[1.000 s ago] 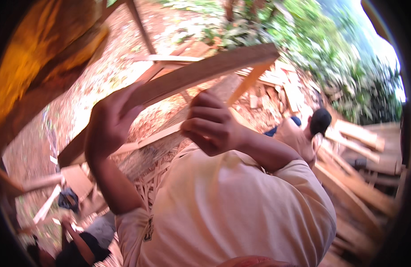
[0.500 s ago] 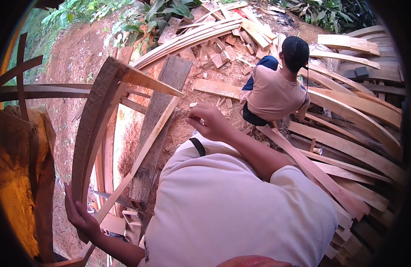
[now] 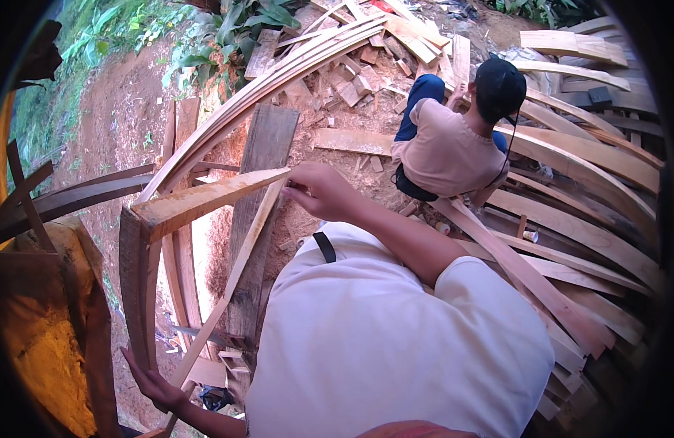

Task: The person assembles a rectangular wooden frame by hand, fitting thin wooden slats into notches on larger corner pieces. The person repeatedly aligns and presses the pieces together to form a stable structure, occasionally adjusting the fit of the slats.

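Note:
A dark, curved wooden beam [image 3: 135, 285] rises at my left, with a paler sawn wooden piece [image 3: 205, 202] running from its top toward me. A thin wooden strip [image 3: 238, 274] slants down to the left from that piece's pointed tip. At the tip, my right hand [image 3: 321, 191] is closed, fingers curled around the wood. My left hand [image 3: 160, 389] lies by the beam's lower end, fingers stretched out and palm toward the wood. Whether the left palm presses on the beam is hard to see.
A person [image 3: 454, 139] in a dark cap sits ahead to the right. Curved planks [image 3: 578, 226] are piled along the right side. Behind the beam lies a weathered board [image 3: 262, 146]; offcuts [image 3: 355, 84] and shavings cover the ground. A yellow-brown, rough-surfaced object [image 3: 41, 336] stands far left.
My right hand has closed on the tip of the sawn piece, from which it was apart. The beam's upper end has swung down and left. The seated person has shifted slightly.

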Tool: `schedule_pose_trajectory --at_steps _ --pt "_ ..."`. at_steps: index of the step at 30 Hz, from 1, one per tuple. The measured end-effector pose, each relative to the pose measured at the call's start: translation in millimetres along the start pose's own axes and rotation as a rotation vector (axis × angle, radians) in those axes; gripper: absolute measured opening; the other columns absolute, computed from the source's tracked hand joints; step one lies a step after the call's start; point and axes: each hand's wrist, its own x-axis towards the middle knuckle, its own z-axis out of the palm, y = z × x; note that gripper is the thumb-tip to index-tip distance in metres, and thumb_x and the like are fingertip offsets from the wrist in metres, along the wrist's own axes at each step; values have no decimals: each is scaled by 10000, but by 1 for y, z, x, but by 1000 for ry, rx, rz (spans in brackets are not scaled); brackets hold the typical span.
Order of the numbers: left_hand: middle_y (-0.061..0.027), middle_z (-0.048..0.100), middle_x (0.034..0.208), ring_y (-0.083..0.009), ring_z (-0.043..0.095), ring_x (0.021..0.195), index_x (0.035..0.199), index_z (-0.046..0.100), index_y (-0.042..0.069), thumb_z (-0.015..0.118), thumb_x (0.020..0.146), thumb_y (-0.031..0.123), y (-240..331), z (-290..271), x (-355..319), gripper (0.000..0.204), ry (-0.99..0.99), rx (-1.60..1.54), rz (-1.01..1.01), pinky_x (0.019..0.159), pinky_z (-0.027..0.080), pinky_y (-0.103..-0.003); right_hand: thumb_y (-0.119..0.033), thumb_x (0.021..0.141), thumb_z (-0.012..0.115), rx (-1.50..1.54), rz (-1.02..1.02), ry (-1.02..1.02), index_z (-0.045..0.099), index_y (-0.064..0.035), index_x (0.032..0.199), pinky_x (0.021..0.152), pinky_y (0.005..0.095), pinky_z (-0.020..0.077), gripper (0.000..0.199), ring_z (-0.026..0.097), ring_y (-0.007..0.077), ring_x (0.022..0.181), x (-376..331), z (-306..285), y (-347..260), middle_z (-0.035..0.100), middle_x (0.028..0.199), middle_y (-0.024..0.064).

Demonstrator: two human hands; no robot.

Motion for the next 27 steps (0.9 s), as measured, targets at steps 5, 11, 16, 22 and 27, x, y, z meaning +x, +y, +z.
schedule_pose_trajectory --at_steps 5,11,16,22,27 --pt "-267 443 1626 -409 421 1518 1597 385 -72 332 1094 279 0 0 5 617 7 -6 36 1258 302 -486 -185 924 768 -1 18 62 684 -16 850 698 469 499 202 642 361 750 2 -12 -6 654 772 157" --pt "-275 454 1614 -417 430 1511 1593 397 -69 335 1075 268 -7 6 1 621 55 72 79 1255 312 -499 -177 921 763 20 50 72 656 -4 832 675 470 490 222 638 363 739 -21 -15 1 640 739 162" --pt "-281 451 1614 -419 427 1512 1594 402 -64 337 1057 253 -5 6 -1 627 61 84 85 1251 320 -501 -130 930 760 -34 86 35 638 7 852 656 442 470 200 617 342 698 -38 -12 8 637 761 160" --pt "-270 400 1649 -398 369 1550 1599 370 -79 310 1083 226 -11 5 -4 603 40 87 127 1285 279 -494 -160 923 757 -5 93 40 637 -2 850 686 468 484 212 629 378 747 -36 -7 9 641 779 172" --pt "-278 418 1633 -403 389 1539 1594 377 -80 303 1080 226 -14 7 -3 603 49 99 139 1281 293 -496 -166 916 764 5 122 45 650 -5 858 702 475 498 206 644 389 766 -36 -9 9 659 800 176"
